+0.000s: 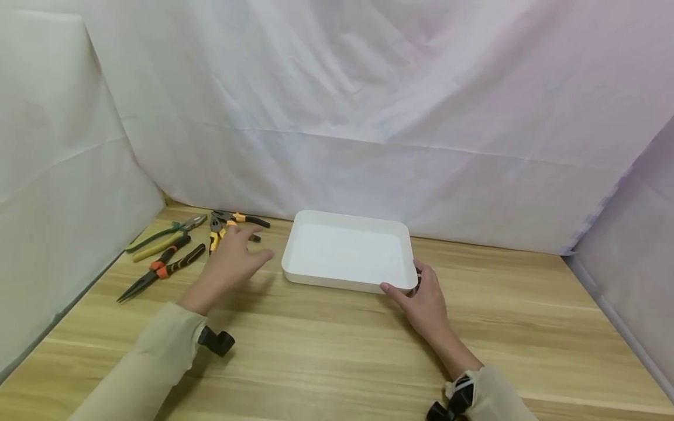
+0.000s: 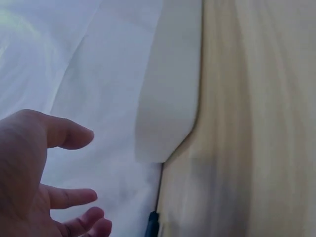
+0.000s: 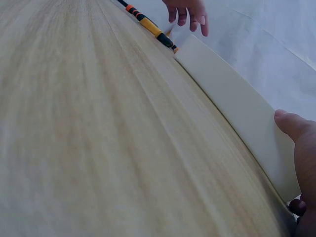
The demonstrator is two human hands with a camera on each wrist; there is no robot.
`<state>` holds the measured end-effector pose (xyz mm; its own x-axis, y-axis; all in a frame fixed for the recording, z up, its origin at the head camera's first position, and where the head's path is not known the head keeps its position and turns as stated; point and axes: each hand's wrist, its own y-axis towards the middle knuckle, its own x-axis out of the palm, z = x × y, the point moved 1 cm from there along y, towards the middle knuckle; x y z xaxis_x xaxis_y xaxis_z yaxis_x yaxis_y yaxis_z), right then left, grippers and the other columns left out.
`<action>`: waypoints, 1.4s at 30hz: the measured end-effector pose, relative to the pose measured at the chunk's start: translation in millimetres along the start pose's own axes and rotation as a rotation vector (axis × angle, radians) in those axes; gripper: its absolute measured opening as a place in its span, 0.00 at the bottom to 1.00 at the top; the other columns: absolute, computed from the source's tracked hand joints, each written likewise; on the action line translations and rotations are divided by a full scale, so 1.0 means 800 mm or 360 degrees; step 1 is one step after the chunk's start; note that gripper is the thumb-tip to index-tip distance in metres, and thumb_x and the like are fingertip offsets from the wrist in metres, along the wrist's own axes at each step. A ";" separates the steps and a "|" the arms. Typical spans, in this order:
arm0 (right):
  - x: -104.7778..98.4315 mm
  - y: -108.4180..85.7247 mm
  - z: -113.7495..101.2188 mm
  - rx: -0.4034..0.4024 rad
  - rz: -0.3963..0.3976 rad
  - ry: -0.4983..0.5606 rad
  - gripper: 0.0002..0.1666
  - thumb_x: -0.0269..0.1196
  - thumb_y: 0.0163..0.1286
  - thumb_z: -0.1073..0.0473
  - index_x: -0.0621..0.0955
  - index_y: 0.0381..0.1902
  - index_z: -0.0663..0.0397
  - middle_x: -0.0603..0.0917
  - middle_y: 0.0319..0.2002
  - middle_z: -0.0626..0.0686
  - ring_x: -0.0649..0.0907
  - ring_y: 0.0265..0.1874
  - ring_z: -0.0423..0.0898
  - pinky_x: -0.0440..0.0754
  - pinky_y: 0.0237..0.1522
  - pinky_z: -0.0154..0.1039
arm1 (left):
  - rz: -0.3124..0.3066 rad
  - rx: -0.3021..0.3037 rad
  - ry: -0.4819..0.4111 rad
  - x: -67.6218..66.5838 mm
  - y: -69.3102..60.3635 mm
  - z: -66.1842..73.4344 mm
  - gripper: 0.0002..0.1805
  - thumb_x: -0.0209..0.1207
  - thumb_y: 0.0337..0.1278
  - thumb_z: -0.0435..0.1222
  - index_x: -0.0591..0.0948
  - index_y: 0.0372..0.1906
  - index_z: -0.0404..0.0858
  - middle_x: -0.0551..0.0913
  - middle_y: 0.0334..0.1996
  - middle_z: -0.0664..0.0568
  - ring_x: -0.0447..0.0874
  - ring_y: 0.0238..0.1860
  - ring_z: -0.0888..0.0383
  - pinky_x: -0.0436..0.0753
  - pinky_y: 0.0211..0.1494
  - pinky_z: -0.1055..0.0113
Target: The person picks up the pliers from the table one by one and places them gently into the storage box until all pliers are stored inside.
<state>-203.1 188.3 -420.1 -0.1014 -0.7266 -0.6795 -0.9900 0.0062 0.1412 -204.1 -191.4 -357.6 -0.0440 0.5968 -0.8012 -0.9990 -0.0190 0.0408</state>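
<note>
A shallow white tray [image 1: 350,248] sits on the wooden table near the back. My right hand [image 1: 423,304] grips its near right corner, thumb on the front wall and fingers around the right side. My left hand [image 1: 231,260] is to the left of the tray, apart from it, fingers spread and holding nothing. Beside and partly behind that hand lie yellow-handled pliers [image 1: 214,238] and pliers with orange-and-black handles [image 1: 240,217]. In the left wrist view the thumb and fingers stand apart beside the tray's wall [image 2: 170,89].
Farther left lie pliers with green and yellow handles [image 1: 182,227] and long-nose pliers with red-and-black handles [image 1: 157,269]. White cloth [image 1: 342,164] hangs right behind the table's back edge and along both sides. Wood surface [image 1: 316,362] stretches in front of the tray.
</note>
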 end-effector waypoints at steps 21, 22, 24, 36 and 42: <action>0.003 -0.001 -0.001 -0.0006 0.0001 0.0016 0.61 0.71 0.59 0.32 0.59 0.76 0.60 0.69 0.67 0.62 0.72 0.66 0.57 0.71 0.67 0.57 | -0.0174 -0.0313 0.0593 -0.044 0.013 -0.027 0.45 0.52 0.68 0.57 0.63 0.71 0.22 0.58 0.71 0.20 0.69 0.63 0.23 0.78 0.52 0.30; 0.004 -0.001 -0.002 -0.0008 -0.0001 0.0016 0.61 0.71 0.59 0.32 0.59 0.76 0.61 0.69 0.67 0.62 0.72 0.66 0.57 0.71 0.67 0.57 | -0.0190 -0.0318 0.0608 -0.046 0.015 -0.028 0.45 0.52 0.67 0.57 0.64 0.71 0.22 0.58 0.71 0.20 0.69 0.63 0.23 0.78 0.52 0.30; 0.004 -0.002 -0.002 -0.0010 -0.0002 0.0016 0.61 0.71 0.59 0.32 0.59 0.75 0.61 0.69 0.67 0.62 0.72 0.66 0.57 0.71 0.66 0.57 | -0.0222 -0.0319 0.0632 -0.049 0.018 -0.029 0.45 0.52 0.67 0.58 0.66 0.69 0.21 0.60 0.69 0.19 0.69 0.62 0.23 0.77 0.52 0.29; 0.006 -0.003 -0.005 -0.0029 0.0016 -0.0014 0.60 0.71 0.59 0.32 0.59 0.75 0.60 0.70 0.65 0.61 0.73 0.65 0.57 0.71 0.65 0.56 | -0.0388 -0.0463 0.0705 -0.054 0.040 -0.030 0.48 0.51 0.66 0.62 0.68 0.69 0.21 0.52 0.69 0.12 0.79 0.50 0.30 0.84 0.37 0.48; 0.006 -0.003 -0.005 -0.0030 0.0012 -0.0020 0.61 0.71 0.59 0.31 0.59 0.75 0.60 0.70 0.66 0.62 0.72 0.65 0.57 0.71 0.65 0.57 | -0.0438 -0.0457 0.0712 -0.052 0.048 -0.041 0.41 0.52 0.64 0.61 0.78 0.60 0.26 0.60 0.67 0.14 0.81 0.45 0.35 0.82 0.30 0.55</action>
<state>-200.6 181.8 -420.7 -0.1103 -0.7178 -0.6875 -0.9872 -0.0012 0.1597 -241.3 -243.1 -342.1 0.2796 0.2157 -0.9356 -0.9339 -0.1650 -0.3172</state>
